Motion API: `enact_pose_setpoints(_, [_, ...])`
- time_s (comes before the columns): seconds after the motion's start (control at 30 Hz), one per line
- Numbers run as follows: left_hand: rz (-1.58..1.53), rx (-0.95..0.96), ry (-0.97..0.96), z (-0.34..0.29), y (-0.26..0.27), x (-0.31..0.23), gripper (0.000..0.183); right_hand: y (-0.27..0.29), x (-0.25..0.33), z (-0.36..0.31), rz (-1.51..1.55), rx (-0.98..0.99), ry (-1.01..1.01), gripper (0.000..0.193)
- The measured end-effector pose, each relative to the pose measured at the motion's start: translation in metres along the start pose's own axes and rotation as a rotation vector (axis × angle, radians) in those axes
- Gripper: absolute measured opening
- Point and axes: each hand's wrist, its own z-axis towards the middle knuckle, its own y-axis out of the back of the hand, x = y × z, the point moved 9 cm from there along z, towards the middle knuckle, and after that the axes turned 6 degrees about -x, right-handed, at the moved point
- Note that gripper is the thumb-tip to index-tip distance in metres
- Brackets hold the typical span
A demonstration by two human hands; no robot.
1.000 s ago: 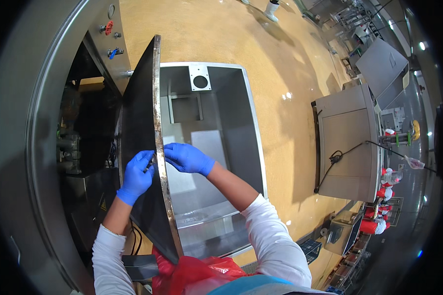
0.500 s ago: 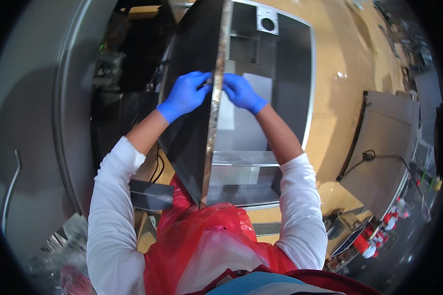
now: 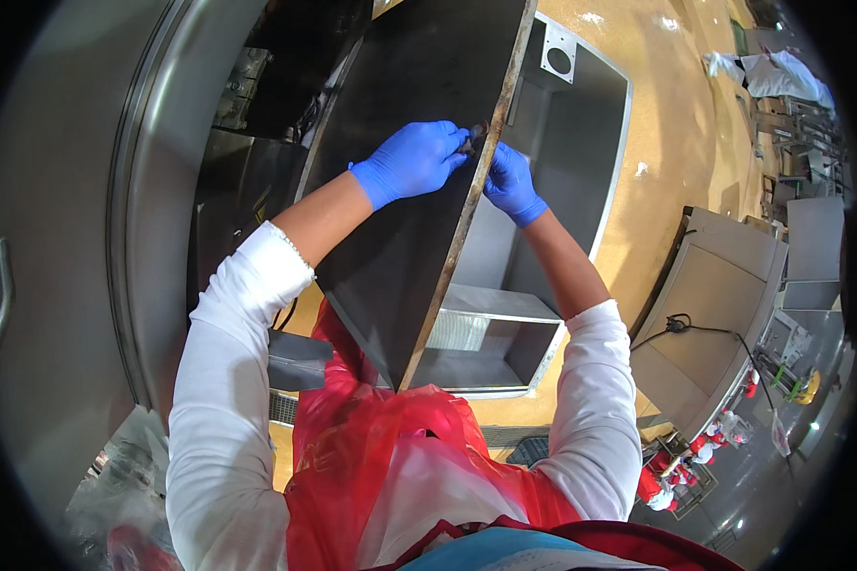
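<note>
A large dark flat panel [image 3: 390, 105] with a worn, rusty-looking edge stands tilted in front of me, its edge running away from my apron. My left hand [image 3: 414, 162], in a blue glove, is closed at the panel's left face. Its fingertips pinch a small dark fitting [image 3: 470, 141] beside the edge. Across that edge my right hand [image 3: 514, 183], also gloved in blue, has its fingers curled in against the other face. Whatever its fingertips hold there is hidden by the panel.
Right of the panel is an open steel cabinet [image 3: 581, 124] with a boxed compartment [image 3: 495, 328] at its near end. A tall steel door [image 3: 67, 190] fills the left. Farther right stands a grey cabinet [image 3: 709, 324] with a cable [image 3: 678, 324] on it. The floor [image 3: 628, 209] is tan.
In view, the panel and both hands have shifted right, and the panel leans more to the right. The small dark fitting now shows at the left fingertips. Both hands keep to the panel's edge.
</note>
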Motion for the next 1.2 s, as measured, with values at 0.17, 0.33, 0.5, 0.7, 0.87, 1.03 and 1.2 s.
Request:
enact_pose_setpoints(0.17, [-0.005,0.059,-0.005,-0.003,-0.01,0.008,0.025,-0.003,-0.001,-0.003,0.015,0.085,0.041,0.05])
enact_pose_setpoints(0.33, [-0.108,-0.036,0.091,-0.009,-0.004,0.004,0.033,0.0,-0.02,-0.003,0.199,0.203,-0.165,0.041])
enact_pose_setpoints(0.5, [-0.097,0.098,0.215,0.001,-0.001,0.013,0.029,0.008,0.005,0.015,0.163,0.129,-0.117,0.031])
enact_pose_setpoints(0.7, [0.159,0.214,0.071,0.007,-0.004,-0.004,0.029,0.003,0.001,0.01,0.037,0.033,0.039,0.022])
enact_pose_setpoints(0.87, [0.334,0.23,-0.142,0.005,-0.007,-0.012,0.035,0.006,0.011,0.011,0.007,-0.036,0.069,0.016])
enact_pose_setpoints(1.03, [0.351,0.27,-0.192,0.005,-0.013,-0.013,0.028,0.001,0.003,0.006,-0.065,0.007,0.065,0.02])
enact_pose_setpoints(1.2, [0.114,0.2,0.102,0.008,-0.002,-0.004,0.043,0.005,0.006,0.011,0.067,0.074,-0.049,0.028])
